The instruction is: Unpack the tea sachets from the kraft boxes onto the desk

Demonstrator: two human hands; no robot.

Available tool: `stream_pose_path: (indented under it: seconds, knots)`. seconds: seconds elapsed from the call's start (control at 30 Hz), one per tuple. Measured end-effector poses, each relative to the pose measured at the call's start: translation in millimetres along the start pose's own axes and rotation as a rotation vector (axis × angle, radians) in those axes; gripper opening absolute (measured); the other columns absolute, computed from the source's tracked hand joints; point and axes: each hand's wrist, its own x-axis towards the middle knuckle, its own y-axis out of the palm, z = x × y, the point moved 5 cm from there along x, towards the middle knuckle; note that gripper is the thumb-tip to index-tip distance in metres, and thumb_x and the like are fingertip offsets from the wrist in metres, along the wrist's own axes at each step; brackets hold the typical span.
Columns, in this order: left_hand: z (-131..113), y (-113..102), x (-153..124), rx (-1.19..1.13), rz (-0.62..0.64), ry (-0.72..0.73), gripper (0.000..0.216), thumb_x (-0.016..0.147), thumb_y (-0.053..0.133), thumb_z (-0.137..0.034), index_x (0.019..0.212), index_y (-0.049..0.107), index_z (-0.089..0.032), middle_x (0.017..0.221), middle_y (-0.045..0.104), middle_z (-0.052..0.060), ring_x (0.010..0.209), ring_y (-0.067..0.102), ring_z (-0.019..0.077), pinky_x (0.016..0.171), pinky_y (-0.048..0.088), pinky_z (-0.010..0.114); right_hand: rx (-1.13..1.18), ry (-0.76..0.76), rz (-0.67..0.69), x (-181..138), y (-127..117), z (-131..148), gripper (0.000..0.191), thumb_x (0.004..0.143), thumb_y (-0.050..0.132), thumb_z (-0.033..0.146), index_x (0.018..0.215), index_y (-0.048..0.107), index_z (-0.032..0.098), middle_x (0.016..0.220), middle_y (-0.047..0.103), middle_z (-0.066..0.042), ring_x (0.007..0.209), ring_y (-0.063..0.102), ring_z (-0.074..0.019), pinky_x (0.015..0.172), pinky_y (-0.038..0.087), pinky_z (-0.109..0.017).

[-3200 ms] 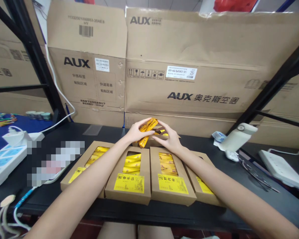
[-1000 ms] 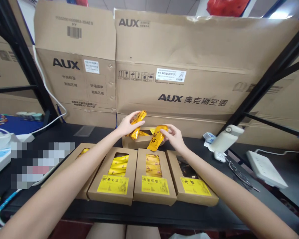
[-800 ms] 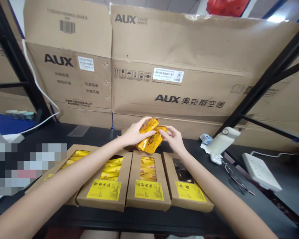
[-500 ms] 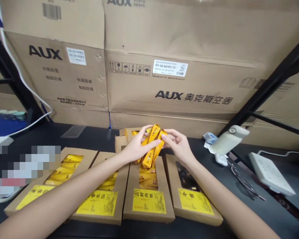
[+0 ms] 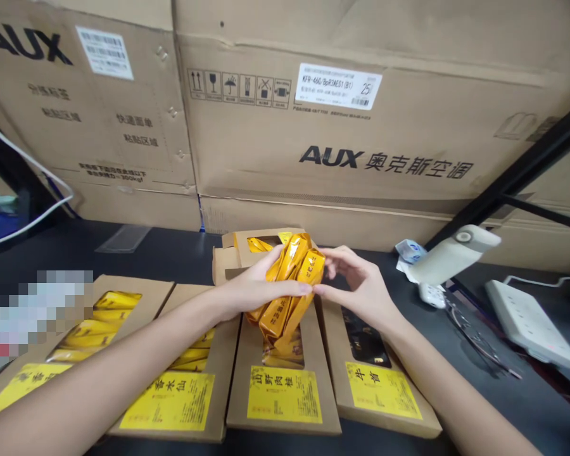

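Observation:
Several shiny orange tea packets (image 5: 285, 297) are bundled in my left hand (image 5: 256, 282), whose thumb lies across their front while the other fingers are hidden behind. At the bundle's right edge, my right hand (image 5: 356, 278) has its fingers curled in, thumb and fingertips against the packets. Below the bundle lies a brown windowed box (image 5: 285, 405) with a yellow label, more packets showing in its window. Just behind the hands is an opened brown box (image 5: 225, 259), its flap out and orange packets inside.
Similar windowed boxes lie at left (image 5: 156, 288), partly under my left forearm, and at right (image 5: 389, 411). A white bottle (image 5: 456, 253), glasses (image 5: 477, 339) and a power strip (image 5: 532, 323) lie to the right. Large AUX cartons (image 5: 384, 133) stand along the back.
The packets have come nearer and lower in view, bunched side by side. My right thumb has slid off their front to the right edge. The camera view has shifted down.

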Motion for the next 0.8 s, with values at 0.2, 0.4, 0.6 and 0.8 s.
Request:
stream_pose_path:
  seconds: [0.2,0.4,0.6,0.8]
  knots:
    - [1,14,-8,-0.009,0.254,-0.136,0.077,0.071,0.073,-0.032,0.140,0.037,-0.029,0.131,0.057,0.007,0.115,0.058,0.0261,0.093,0.049,0.039,0.188,0.081,0.312,-4,22,5,0.075,0.064,0.081,0.035,0.131,0.049,0.027,0.129,0.057,-0.008,0.116,0.057,-0.0248,0.098,0.048,-0.042]
    - [7,16,-9,-0.002,0.327,-0.183,0.080,0.066,0.075,-0.031,0.137,0.039,-0.025,0.121,0.063,0.009,0.102,0.065,0.0244,0.082,0.054,0.035,0.173,0.094,0.444,-14,32,16,0.074,0.069,0.077,0.025,0.136,0.045,0.026,0.130,0.056,-0.008,0.114,0.059,-0.0244,0.095,0.051,-0.039]
    - [6,18,-8,-0.009,0.397,-0.102,0.047,0.068,0.073,-0.032,0.113,0.061,-0.024,0.098,0.071,0.003,0.090,0.069,0.0228,0.071,0.057,0.031,0.159,0.110,0.416,-15,33,20,0.069,0.072,0.074,0.025,0.136,0.047,0.028,0.130,0.058,-0.006,0.112,0.060,-0.0241,0.093,0.053,-0.039]
    - [3,14,-7,-0.026,0.371,-0.093,0.057,0.065,0.076,-0.036,0.119,0.061,-0.025,0.103,0.071,0.005,0.095,0.068,0.0248,0.076,0.056,0.035,0.153,0.084,0.340,-13,28,24,0.055,0.067,0.077,0.023,0.120,0.059,0.022,0.121,0.063,-0.007,0.103,0.064,-0.0231,0.087,0.055,-0.035]
